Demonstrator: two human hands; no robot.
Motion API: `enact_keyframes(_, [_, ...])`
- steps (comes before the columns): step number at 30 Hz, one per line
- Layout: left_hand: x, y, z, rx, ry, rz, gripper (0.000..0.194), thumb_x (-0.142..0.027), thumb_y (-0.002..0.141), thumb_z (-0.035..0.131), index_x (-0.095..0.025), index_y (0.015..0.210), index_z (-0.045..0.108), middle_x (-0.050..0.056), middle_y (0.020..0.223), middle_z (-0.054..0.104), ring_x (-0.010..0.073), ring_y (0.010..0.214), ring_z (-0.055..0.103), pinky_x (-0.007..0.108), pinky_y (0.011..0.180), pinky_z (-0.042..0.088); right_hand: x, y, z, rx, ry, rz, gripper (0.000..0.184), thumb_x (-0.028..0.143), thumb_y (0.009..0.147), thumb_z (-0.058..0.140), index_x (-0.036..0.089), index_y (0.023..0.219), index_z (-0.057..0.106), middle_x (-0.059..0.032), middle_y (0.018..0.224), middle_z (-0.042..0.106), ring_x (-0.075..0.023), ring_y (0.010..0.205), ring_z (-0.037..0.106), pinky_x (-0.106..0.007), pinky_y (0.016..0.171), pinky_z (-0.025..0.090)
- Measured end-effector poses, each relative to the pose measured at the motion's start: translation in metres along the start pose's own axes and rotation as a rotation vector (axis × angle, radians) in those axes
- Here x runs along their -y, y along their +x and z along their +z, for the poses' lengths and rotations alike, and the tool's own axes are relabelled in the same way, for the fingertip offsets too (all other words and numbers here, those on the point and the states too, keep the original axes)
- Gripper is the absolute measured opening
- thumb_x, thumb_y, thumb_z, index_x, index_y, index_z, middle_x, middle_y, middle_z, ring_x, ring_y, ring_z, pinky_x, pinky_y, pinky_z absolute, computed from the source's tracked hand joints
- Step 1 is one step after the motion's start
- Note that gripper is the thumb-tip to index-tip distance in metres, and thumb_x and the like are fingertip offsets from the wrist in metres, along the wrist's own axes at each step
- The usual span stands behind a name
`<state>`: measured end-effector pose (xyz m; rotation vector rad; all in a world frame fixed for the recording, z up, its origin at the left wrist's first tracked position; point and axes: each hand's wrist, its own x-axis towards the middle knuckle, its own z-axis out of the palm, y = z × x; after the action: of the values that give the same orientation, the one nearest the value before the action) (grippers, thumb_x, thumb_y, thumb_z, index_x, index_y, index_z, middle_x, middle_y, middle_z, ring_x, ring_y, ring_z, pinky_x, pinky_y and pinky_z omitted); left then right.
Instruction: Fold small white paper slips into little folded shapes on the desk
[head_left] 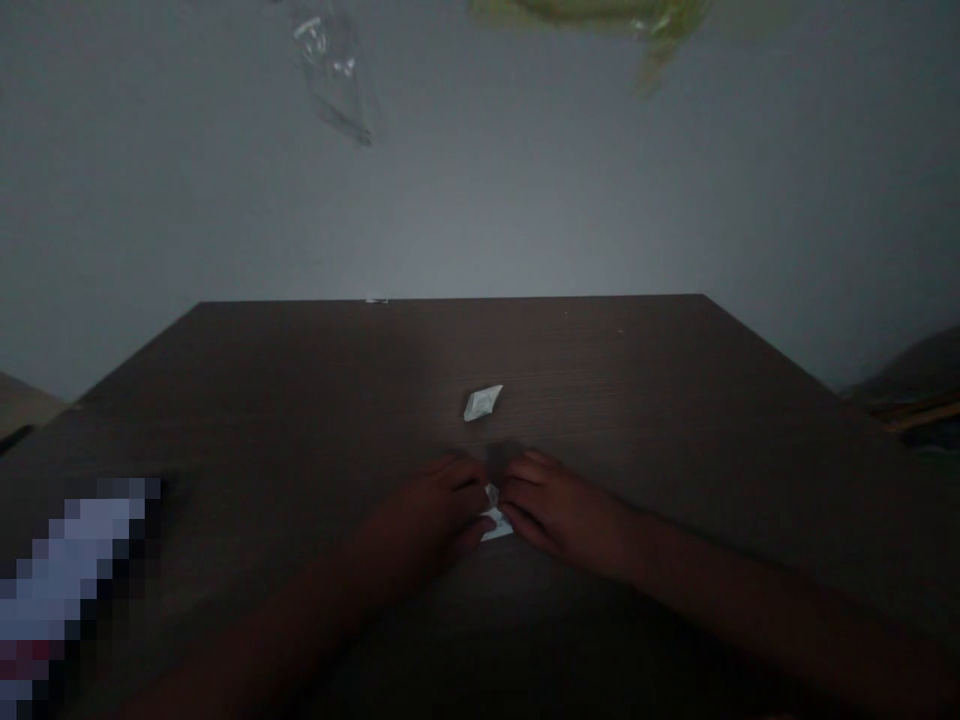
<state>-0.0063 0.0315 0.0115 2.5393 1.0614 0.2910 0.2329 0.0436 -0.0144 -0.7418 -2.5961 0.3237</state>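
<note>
Both my hands rest on a dark wooden table (pixel 300 400), close together near its front middle. My left hand (pixel 442 500) and my right hand (pixel 551 505) pinch a small white folded paper piece (pixel 495 518) between their fingertips, pressing it on the tabletop. Most of that paper is hidden under the fingers. A second small white folded paper (pixel 481 402), shaped like a diamond, lies loose on the table just beyond my hands.
A blurred-out pale object (pixel 67 580) lies at the table's front left. A plain grey wall (pixel 480 200) stands behind the table, with a clear plastic bit (pixel 330 70) and a yellowish thing (pixel 600 15) hanging near the top. Dim furniture (pixel 915 390) shows at far right.
</note>
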Motion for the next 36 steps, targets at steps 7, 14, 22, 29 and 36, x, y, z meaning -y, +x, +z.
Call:
enact_keyframes(7, [0.008,0.006,0.010,-0.162,-0.062,-0.194,0.008,-0.016,0.095,0.076,-0.024,0.098,0.077,0.005,0.116,0.077,0.0297,0.115,0.067,0.047,0.101,0.052,0.001,0.000,-0.002,-0.123,-0.078,0.085,0.019,0.025,0.111,0.055,0.018,0.103,0.070,-0.0096,0.099,0.069,-0.0250,0.094,0.063,-0.041,0.085,0.057])
enact_keyframes(14, [0.005,0.010,0.007,-0.173,-0.059,-0.321,0.010,-0.015,0.097,0.073,-0.024,0.099,0.075,0.004,0.118,0.077,0.0313,0.117,0.066,0.049,0.099,0.048,0.020,-0.005,0.000,0.014,-0.164,-0.012,0.030,0.017,0.112,0.047,0.015,0.131,0.070,-0.0138,0.120,0.075,-0.0280,0.107,0.067,-0.045,0.097,0.060])
enact_keyframes(22, [0.016,0.005,0.001,-0.090,-0.047,-0.245,0.015,-0.014,0.099,0.070,-0.023,0.111,0.074,0.007,0.130,0.073,0.0307,0.123,0.063,0.050,0.104,0.047,0.019,-0.005,0.003,0.053,-0.180,0.023,0.025,0.015,0.106,0.059,0.011,0.127,0.074,-0.0161,0.124,0.076,-0.0298,0.110,0.070,-0.045,0.100,0.061])
enact_keyframes(29, [0.036,-0.003,-0.010,-0.013,-0.118,-0.127,0.033,-0.010,0.098,0.066,-0.026,0.125,0.072,0.007,0.141,0.071,0.0281,0.133,0.062,0.047,0.114,0.046,0.020,-0.006,-0.004,0.094,-0.193,0.090,0.025,0.015,0.103,0.064,0.014,0.126,0.074,-0.0143,0.121,0.077,-0.0312,0.107,0.067,-0.049,0.099,0.056])
enact_keyframes(36, [0.034,-0.006,-0.012,-0.018,-0.086,-0.131,0.040,-0.011,0.100,0.063,-0.026,0.136,0.071,0.009,0.146,0.069,0.0305,0.139,0.061,0.051,0.117,0.046,0.028,0.000,-0.003,0.122,-0.330,0.131,0.040,0.029,0.102,0.069,0.027,0.142,0.071,-0.0118,0.117,0.075,-0.0360,0.105,0.063,-0.053,0.089,0.053])
